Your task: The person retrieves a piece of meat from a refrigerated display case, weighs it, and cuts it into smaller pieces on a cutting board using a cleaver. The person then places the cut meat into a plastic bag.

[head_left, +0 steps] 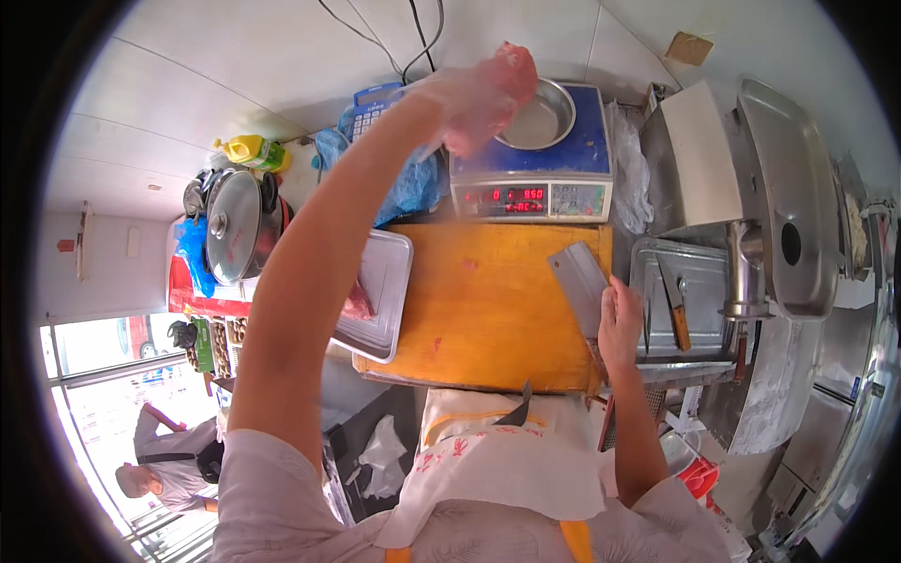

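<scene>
My left hand [467, 105], in a thin clear plastic glove and slightly blurred, is closed around a piece of raw red meat [516, 68]. It reaches over the left side of a blue-topped digital scale [587, 122], beside the round metal bowl [542, 124] standing on it. The scale's red display is lit. My right hand [619, 324] grips a cleaver [579, 277]; the broad blade lies over the right part of the wooden cutting board [479, 310]. Left of the board, more raw meat [358, 304] lies in a metal tray [387, 291], partly hidden by my left forearm.
A second metal tray [685, 258] at the right holds a wooden-handled knife [678, 314]. Beyond it stands a meat grinder [748, 272] with a steel pan [793, 188]. A lidded pot [236, 225], yellow jug [253, 152] and calculator [373, 105] are at the left. A person [178, 446] stands outside.
</scene>
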A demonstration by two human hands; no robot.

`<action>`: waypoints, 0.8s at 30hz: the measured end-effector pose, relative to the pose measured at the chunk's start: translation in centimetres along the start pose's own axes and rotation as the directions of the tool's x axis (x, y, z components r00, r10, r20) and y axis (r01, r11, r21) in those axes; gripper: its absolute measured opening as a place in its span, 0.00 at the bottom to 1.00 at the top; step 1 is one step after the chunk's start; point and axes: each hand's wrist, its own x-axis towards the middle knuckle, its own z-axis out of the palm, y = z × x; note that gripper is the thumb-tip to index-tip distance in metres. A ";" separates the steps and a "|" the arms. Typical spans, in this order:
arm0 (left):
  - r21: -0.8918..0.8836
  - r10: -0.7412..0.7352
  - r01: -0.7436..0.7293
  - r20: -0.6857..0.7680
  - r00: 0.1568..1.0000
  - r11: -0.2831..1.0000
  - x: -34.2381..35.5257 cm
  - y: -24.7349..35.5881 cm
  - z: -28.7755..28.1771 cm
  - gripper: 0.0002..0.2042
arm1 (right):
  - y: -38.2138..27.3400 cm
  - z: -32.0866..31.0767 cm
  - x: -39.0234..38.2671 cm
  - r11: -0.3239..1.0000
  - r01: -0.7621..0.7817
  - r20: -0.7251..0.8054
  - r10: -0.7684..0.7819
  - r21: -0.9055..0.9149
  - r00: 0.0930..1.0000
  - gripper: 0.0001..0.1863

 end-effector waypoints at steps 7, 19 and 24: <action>-0.894 -0.149 0.280 0.242 0.959 0.350 9.3 0.3 5.2 0.07 | 1.2 -2.3 -1.2 0.999 -0.032 -0.059 0.034 0.038 0.998 0.14; 0.459 -0.064 0.087 -0.066 0.996 0.884 10.8 3.1 0.1 0.21 | 0.5 -2.0 -0.8 0.995 -0.098 -0.007 0.098 0.023 0.995 0.14; 0.134 -0.128 0.177 -0.312 0.941 0.975 6.2 4.2 -2.8 0.23 | 1.2 -2.3 -1.0 0.987 -0.152 -0.084 0.156 0.043 0.984 0.13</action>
